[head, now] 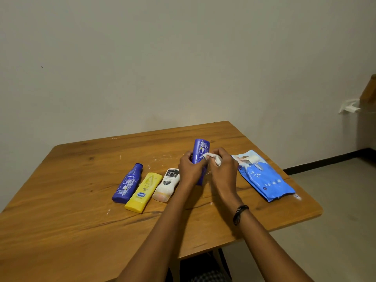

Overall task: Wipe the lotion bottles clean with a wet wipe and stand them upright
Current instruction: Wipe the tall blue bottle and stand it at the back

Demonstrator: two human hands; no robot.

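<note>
Head view: blue bottle [201, 151] is gripped upright by left hand [190, 167] over the middle of the table [61, 220]. Wet wipe [213, 158] is pinched against it by right hand [222, 169]. Nivea bottle [127, 186], yellow bottle [143, 192] and white bottle [166, 185] are laid flat side by side, left of the hands. Wipes pack [264, 178] is laid near right edge.

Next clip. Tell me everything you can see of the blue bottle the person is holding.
The held bottle is glossy blue-violet plastic with white print and a small pale graphic. It stands roughly upright over the table, leaning slightly, broad flat end on top. The left hand grips its middle from the left, and the right hand presses a crumpled white wipe against its right side. Its lower end shows between the wrists. Whether it touches the table cannot be told.
</note>
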